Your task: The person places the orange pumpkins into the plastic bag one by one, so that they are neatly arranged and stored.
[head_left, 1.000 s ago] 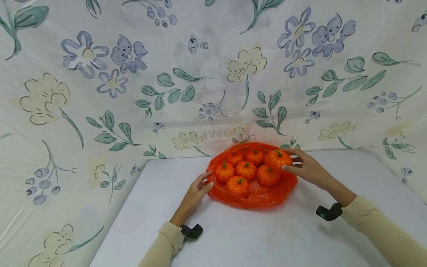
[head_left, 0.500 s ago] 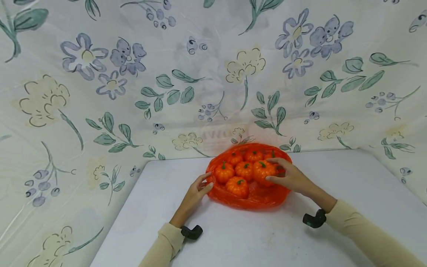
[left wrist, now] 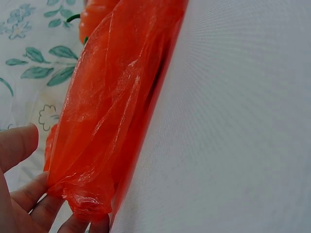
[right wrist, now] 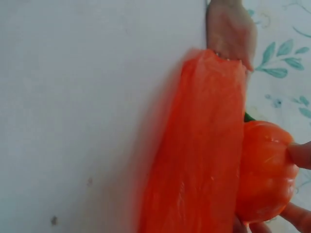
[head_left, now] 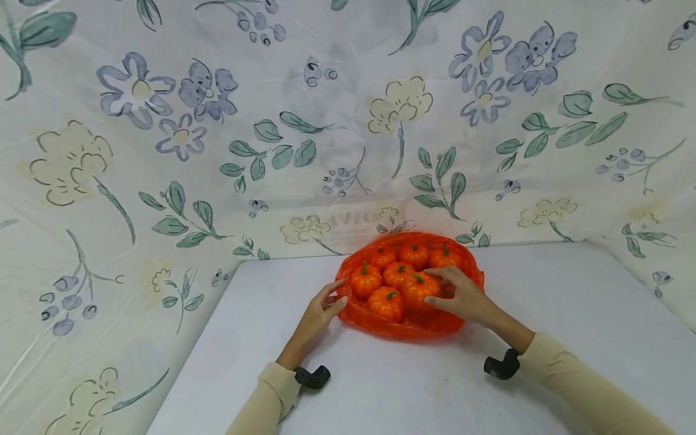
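Note:
An opened red plastic bag [head_left: 375, 328] lies on the table with several small orange toy-like pumpkins in it, each with a green stem. My right hand [head_left: 467, 297] grips one pumpkin [head_left: 417, 296] between thumb and fingers at the bag's front right, beside the other pumpkins [head_left: 386, 304]. In the right wrist view the bag's raised side covers part of the held pumpkin [right wrist: 269, 170]. At the bag's left edge, my left hand [head_left: 319, 313] touches the plastic with its fingertips. The left wrist view shows that thumb held apart from the crinkled bag wall [left wrist: 104, 107].
The white table [head_left: 402, 393] spreads out in front of the bag and to both sides. Behind it hangs a flower-printed sheet [head_left: 348, 163], close to the table's back edge. A black wrist camera [head_left: 313, 377] sits on each wrist.
My right hand has carried the pumpkin from the bag's back right leftward and toward the front, lowering it beside the others. The left hand has stayed at the bag's left edge.

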The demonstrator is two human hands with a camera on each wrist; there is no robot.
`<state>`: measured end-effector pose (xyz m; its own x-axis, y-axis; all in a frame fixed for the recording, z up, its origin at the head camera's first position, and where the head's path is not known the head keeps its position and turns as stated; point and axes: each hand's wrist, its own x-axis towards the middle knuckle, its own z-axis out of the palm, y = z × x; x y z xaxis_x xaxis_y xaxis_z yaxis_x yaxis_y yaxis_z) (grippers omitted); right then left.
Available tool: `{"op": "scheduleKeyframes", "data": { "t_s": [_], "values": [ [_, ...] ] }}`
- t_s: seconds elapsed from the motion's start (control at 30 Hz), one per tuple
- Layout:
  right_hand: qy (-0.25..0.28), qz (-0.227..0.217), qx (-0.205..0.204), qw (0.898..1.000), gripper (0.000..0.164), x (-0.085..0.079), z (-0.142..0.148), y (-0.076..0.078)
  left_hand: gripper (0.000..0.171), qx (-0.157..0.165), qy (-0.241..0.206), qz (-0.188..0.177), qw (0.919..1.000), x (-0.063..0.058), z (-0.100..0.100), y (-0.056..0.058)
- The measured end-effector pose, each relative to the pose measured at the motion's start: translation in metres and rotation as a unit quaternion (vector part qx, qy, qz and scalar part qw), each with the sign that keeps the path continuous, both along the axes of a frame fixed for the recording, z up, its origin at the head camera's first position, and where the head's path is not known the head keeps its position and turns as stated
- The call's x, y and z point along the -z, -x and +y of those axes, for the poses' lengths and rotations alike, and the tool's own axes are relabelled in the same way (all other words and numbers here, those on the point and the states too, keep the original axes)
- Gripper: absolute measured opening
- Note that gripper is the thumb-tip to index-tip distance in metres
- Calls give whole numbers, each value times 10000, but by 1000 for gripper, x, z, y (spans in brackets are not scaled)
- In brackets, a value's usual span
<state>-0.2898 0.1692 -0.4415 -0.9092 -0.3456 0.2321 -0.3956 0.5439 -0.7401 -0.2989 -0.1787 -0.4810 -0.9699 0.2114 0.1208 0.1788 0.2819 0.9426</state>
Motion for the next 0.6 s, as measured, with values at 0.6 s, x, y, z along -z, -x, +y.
{"op": "scheduleKeyframes", "data": {
  "t_s": [0.6],
  "values": [
    [-467, 411, 122, 9980, 59, 8, -4, -5, 52, 26, 28, 21, 10000, 0, -1, 0]
  ]
}}
